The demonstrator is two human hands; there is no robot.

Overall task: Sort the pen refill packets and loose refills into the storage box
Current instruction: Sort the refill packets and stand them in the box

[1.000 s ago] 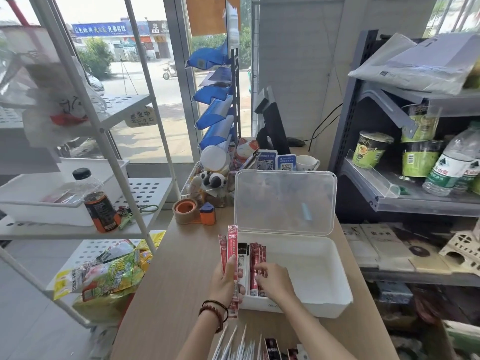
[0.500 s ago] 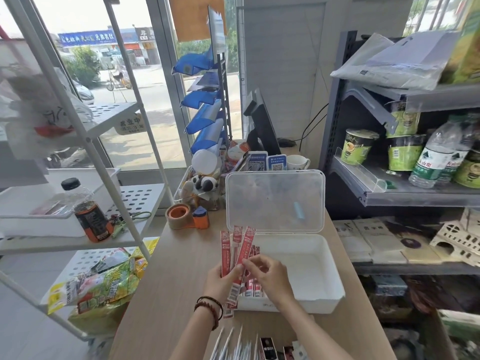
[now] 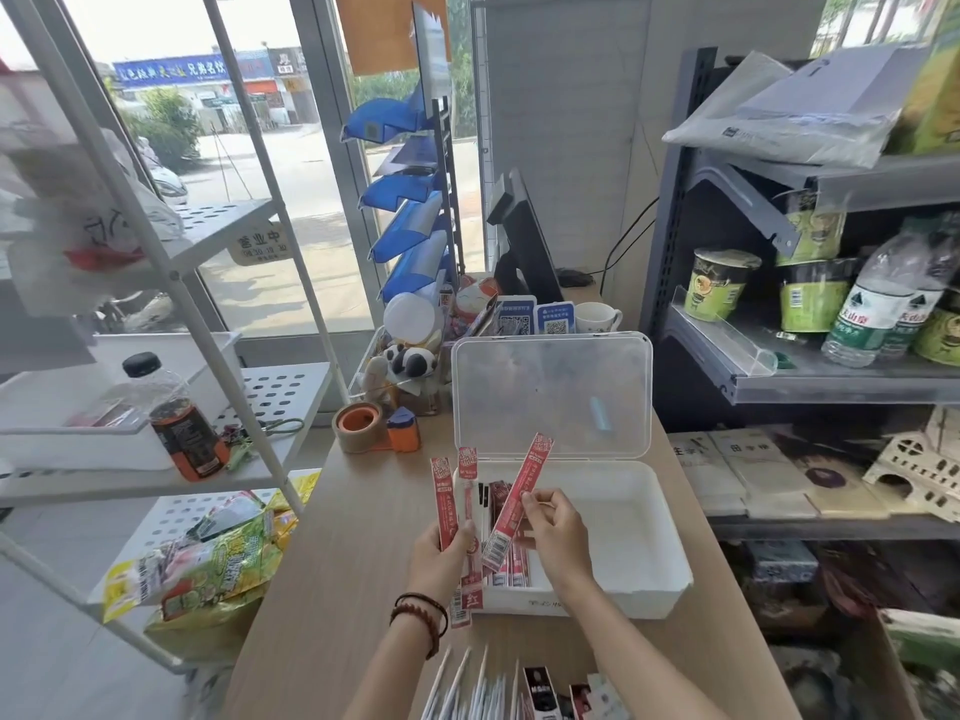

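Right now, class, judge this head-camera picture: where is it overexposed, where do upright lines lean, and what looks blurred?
Head view: sky through the window is blown out white; the white rack post and the grey shelf upright lean opposite ways, a wide-angle effect; the plastic bag at the left edge is soft.

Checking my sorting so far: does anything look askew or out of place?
Only one red packet, pinched by the right hand, leans diagonally over the storage box; packets in the left hand stand upright. Nothing spilled or damaged.
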